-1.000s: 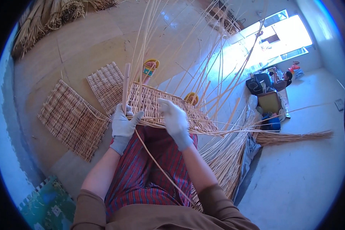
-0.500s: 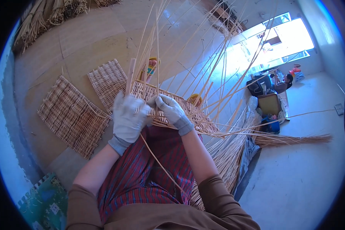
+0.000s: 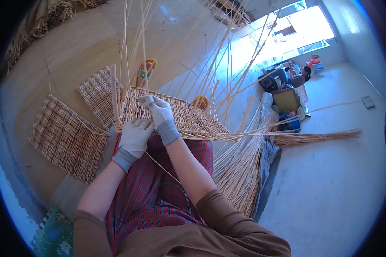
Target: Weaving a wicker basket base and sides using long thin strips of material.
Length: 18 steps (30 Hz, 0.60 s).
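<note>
In the head view, the woven panel [image 3: 188, 113] lies across the person's lap, over the striped skirt [image 3: 158, 210], probably so the knees can bear it and leave both hands free. Its long axis runs across the body on a slant: the left end, beside the thick rod [image 3: 114, 94], lies farther from the person, and the tapering right end points rightward and slightly nearer. The rod stands nearly upright at the left end, and thin stakes [image 3: 245, 115] spread up and away from the weave, seemingly out of the hands' way. The left hand [image 3: 136, 137] is at the near edge by the rod, fingers close together and bent over the weave, perhaps to steady it; whether they grip a strand cannot be told. The right hand [image 3: 159, 115] is just beside it, over the panel, its fingers curled leftward near an upright stake; whether they are clamped on it is unclear. Two other panels, a large one [image 3: 68, 138] and a smaller one [image 3: 99, 96], lie flat on the floor [image 3: 77, 51] to the left, within sight and apart from the lap.
</note>
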Tool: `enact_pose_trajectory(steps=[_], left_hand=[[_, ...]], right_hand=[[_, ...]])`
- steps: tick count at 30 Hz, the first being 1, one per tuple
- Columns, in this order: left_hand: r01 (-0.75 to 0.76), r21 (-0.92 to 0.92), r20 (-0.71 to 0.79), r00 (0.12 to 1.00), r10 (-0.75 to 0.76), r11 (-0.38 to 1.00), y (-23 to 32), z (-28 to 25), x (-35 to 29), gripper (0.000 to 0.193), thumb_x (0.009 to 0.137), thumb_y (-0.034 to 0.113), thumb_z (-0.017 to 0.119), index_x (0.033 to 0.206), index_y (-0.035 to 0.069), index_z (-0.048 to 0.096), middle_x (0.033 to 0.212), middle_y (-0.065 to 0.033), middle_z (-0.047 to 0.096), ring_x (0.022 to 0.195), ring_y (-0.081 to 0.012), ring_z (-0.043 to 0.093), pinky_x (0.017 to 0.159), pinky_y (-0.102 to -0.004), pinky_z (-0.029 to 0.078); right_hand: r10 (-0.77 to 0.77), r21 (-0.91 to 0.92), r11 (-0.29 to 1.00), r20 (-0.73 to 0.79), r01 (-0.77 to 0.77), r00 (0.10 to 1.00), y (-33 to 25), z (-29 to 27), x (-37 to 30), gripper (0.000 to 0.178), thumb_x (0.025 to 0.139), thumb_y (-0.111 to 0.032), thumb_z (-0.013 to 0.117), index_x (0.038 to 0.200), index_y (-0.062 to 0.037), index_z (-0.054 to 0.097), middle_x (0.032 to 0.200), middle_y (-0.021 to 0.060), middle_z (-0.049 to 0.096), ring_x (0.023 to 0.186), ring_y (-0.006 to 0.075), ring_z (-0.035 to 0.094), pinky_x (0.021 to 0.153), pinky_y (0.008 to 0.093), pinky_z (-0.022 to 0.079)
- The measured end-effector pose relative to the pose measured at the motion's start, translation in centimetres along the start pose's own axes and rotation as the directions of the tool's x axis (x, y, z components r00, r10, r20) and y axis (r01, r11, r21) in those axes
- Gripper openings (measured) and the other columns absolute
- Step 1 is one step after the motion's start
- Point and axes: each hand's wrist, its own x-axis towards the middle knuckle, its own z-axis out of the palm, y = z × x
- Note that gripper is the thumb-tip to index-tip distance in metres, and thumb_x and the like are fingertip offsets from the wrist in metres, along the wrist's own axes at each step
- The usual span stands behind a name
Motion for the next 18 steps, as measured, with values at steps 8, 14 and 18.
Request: enact_pose_trajectory(steps=[8, 14, 18], left_hand=[[-0.022, -0.036, 0.106, 0.994, 0.025, 0.999, -0.4, -1.1, -0.3, 0.034, 0.09, 0.029, 0.068, 0.121, 0.015, 0.073, 0.115, -0.008, 0.074, 0.109, -0.0236, 0.07, 0.09, -0.0429, 0.049], [-0.035, -0.01, 0.151, 0.988, 0.036, 0.999, -0.9, -1.2, -1.4, 0.038, 0.093, 0.037, 0.066, 0.124, 0.015, 0.071, 0.118, -0.0074, 0.074, 0.115, -0.0234, 0.068, 0.092, -0.0424, 0.049], [-0.037, -0.013, 0.167, 0.985, 0.039, 0.999, -0.4, -1.0, -0.7, 0.031, 0.095, 0.027, 0.059, 0.121, 0.015, 0.071, 0.12, -0.0073, 0.073, 0.119, -0.0234, 0.067, 0.093, -0.0415, 0.049]], right_hand=[[-0.12, -0.957, 0.197, 0.19, 0.211, 0.974, -6.7, -9.4, -13.6, 0.057, 0.091, -0.03, 0.075, 0.143, -0.0157, 0.055, 0.117, 0.0165, 0.063, 0.106, 0.0344, 0.065, 0.091, 0.0447, 0.055], [0.267, -0.977, -0.079, -0.212, -0.198, 0.94, -12.7, -11.0, -22.2, 0.058, 0.095, -0.044, 0.067, 0.146, -0.02, 0.051, 0.122, 0.0206, 0.066, 0.103, 0.0361, 0.071, 0.083, 0.0492, 0.056], [0.406, -0.866, -0.189, -0.498, -0.463, 0.766, -10.5, -20.4, -30.3, 0.071, 0.091, -0.057, 0.068, 0.149, -0.02, 0.05, 0.125, 0.0228, 0.067, 0.105, 0.04, 0.07, 0.086, 0.0491, 0.056]])
